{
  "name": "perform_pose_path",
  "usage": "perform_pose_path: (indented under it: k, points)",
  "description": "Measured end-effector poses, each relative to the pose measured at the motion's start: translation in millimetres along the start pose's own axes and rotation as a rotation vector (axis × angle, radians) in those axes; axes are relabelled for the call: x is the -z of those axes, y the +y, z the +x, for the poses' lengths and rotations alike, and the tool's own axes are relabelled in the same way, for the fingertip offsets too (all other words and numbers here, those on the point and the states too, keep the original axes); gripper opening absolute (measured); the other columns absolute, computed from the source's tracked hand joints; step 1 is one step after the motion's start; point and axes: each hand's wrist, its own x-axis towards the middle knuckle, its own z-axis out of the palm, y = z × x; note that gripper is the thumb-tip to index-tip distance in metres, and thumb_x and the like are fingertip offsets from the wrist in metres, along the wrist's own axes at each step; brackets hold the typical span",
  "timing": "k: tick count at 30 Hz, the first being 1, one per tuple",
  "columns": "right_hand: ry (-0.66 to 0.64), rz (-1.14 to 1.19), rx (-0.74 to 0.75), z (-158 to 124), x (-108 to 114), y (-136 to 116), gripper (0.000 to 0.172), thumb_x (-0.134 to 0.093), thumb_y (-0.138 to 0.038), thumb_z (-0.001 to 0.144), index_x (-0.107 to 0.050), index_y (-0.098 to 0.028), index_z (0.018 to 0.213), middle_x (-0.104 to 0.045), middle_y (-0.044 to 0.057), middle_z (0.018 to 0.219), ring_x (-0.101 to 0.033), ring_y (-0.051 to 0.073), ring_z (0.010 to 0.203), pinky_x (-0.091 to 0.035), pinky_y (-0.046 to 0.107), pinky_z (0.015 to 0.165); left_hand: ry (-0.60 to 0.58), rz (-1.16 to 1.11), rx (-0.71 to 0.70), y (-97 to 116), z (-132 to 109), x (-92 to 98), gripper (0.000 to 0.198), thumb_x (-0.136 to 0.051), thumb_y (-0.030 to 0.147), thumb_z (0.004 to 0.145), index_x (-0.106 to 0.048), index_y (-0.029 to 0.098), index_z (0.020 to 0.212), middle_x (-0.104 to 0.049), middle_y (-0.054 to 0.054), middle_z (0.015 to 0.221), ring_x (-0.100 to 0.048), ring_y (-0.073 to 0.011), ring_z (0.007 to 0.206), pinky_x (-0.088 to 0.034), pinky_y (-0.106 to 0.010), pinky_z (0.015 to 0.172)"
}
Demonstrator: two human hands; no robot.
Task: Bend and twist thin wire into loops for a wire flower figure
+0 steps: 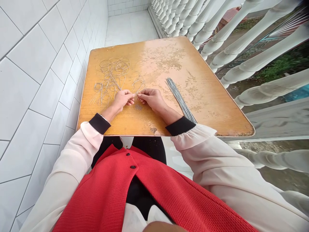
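Note:
Both my hands meet close together above the near half of the wooden table [156,119]. My left hand [123,98] pinches the lower end of a thin wire bent into loops [138,84]. Fingertips of my right hand [151,97] are closed on the same wire, just beside the left ones. The exact grip points are too small to make out. Left of and beyond my left hand lies a tangle of bent, looped wires [112,72]. A bundle of straight grey wires [180,98] rests to the right of my right hand, its near end by my right cuff.
A white tiled wall [36,80] runs along the left side. White balusters [231,54] line the right, with greenery beyond them. The tabletop's finish is worn in patches, and its near edge lies just before my lap.

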Motion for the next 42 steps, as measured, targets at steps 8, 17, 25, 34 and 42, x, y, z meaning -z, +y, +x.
perform_pose_path:
  k: [8,17,25,34,42]
  points:
    - [0.079,-0.323,0.121,0.9,-2.8,1.9,0.015,-0.066,-0.016,0.079,-0.062,-0.018,0.065,-0.055,-0.002,0.058,-0.043,0.011,0.056,-0.035,0.027,0.056,0.107,0.026,0.009,-3.7,0.9,-4.2,0.035,-0.056,0.002,0.087,-0.046,0.018,0.057,-0.053,0.006,0.048,-0.050,-0.0027,0.041,-0.032,-0.017,0.044]
    - [0.052,-0.018,-0.032,5.9,2.8,7.1,0.016,-0.076,-0.014,0.072,-0.071,-0.017,0.087,-0.067,0.001,0.075,-0.049,0.008,0.054,-0.043,0.023,0.052,0.119,-0.084,0.084,6.4,1.6,1.4,0.035,-0.055,0.007,0.088,-0.051,0.016,0.055,-0.053,0.005,0.047,-0.046,-0.0024,0.039,-0.033,-0.017,0.045]
    - [0.014,0.056,-0.055,5.3,5.5,6.1,0.017,-0.085,-0.027,0.075,-0.070,-0.017,0.076,-0.065,0.001,0.068,-0.048,0.008,0.053,-0.042,0.021,0.048,0.088,-0.134,0.059,3.9,4.9,5.4,0.032,-0.057,0.007,0.086,-0.053,0.015,0.055,-0.054,0.005,0.049,-0.046,-0.0016,0.040,-0.033,-0.016,0.046]
    - [0.046,-0.001,0.023,5.5,4.1,9.1,0.027,-0.082,-0.039,0.077,-0.064,-0.019,0.069,-0.064,0.003,0.066,-0.048,0.011,0.055,-0.038,0.023,0.049,0.103,-0.040,0.105,8.1,0.4,1.2,0.035,-0.054,0.004,0.085,-0.050,0.016,0.052,-0.052,0.004,0.046,-0.044,-0.0024,0.041,-0.030,-0.018,0.046]
    - [0.157,0.017,0.139,7.6,3.7,6.6,0.028,-0.079,-0.036,0.081,-0.069,-0.021,0.101,-0.072,0.006,0.101,-0.064,0.016,0.087,-0.052,0.029,0.080,0.021,-0.062,0.091,7.9,-3.7,-2.2,0.034,-0.055,0.006,0.086,-0.051,0.016,0.054,-0.053,0.004,0.047,-0.047,-0.0025,0.039,-0.032,-0.018,0.045]
